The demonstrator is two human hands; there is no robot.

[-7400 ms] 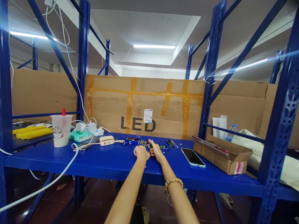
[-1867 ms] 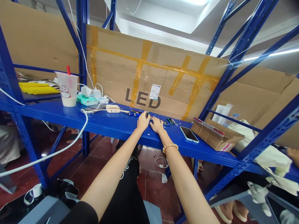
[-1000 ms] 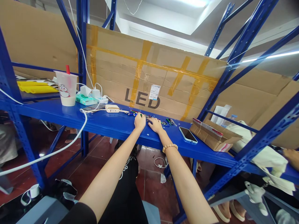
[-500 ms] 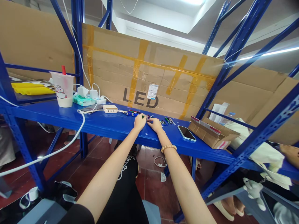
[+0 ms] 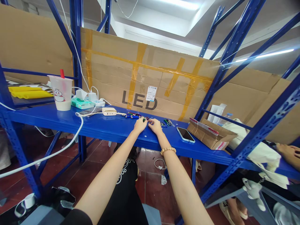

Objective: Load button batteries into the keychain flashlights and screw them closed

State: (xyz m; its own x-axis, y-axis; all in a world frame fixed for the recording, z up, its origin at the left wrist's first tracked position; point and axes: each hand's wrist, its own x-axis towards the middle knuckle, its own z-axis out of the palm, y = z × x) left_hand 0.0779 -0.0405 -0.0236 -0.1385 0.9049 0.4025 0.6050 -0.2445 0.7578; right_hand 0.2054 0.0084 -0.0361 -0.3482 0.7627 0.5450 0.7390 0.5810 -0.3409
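My left hand [image 5: 140,125] is closed in a pinch, with a small dark green piece [image 5: 143,120] showing at its fingertips. Its exact kind is too small to tell. Close beside it, my right hand [image 5: 155,127] has its fingers bent together near the same spot, and whatever they hold is hidden. Behind and left of the hands lies a pile of small blue and coloured pieces [image 5: 132,116]. A few small green and metallic pieces [image 5: 169,122] lie to the right of my right hand.
The blue tabletop [image 5: 112,128] bears a phone [image 5: 186,134] and an open cardboard box [image 5: 211,134] on the right. Leftward are a cream power strip [image 5: 109,111], a tissue pack [image 5: 82,103] and a drink cup [image 5: 61,93]. Another person's hand [image 5: 289,153] shows at far right.
The view has shifted slightly, so the table and shelf sit a little further left. Both hands stay close together over the same spot, with their fingers only slightly changed.
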